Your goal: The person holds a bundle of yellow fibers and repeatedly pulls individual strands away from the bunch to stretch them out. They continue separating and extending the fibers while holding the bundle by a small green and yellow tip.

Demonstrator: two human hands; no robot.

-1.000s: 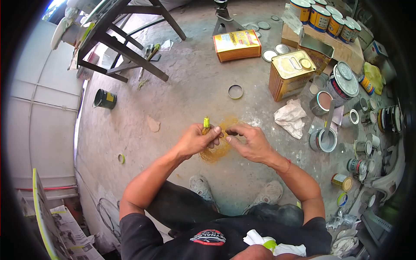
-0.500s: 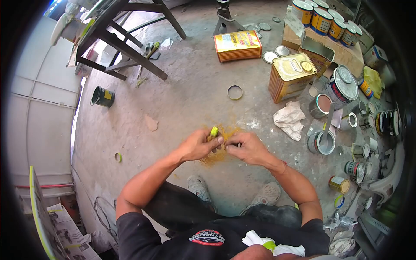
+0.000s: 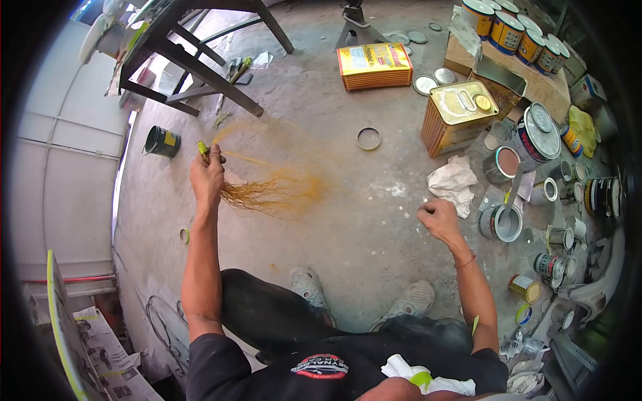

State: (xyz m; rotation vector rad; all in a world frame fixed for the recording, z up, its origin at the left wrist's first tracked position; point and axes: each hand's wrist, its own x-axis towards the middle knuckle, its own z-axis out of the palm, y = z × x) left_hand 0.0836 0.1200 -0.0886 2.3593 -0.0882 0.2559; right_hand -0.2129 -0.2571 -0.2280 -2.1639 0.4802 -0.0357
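A: Where is the fiber bundle?

B: In the left hand, whose fingers are closed around it just beside the bright tape. The yellow-brown strands fan out over the gray floor, their far ends blurred.

A: And the right hand?

B: Narrow, fingers curled in, well apart from the bundle and near the crumpled cloth. Whether it pinches a fine strand cannot be told.

A: How should the bundle handle?

B: Judged by its form: light, limp along the strands, firmer where gathered. It probably grips dry rather than slippery. Single strands look fragile; a tug on one could draw it out or tangle its neighbors.

A: The best hold?

B: The gathered, taped end, with the whole bunch enclosed. A grasp at the loose tips would catch only a few strands.
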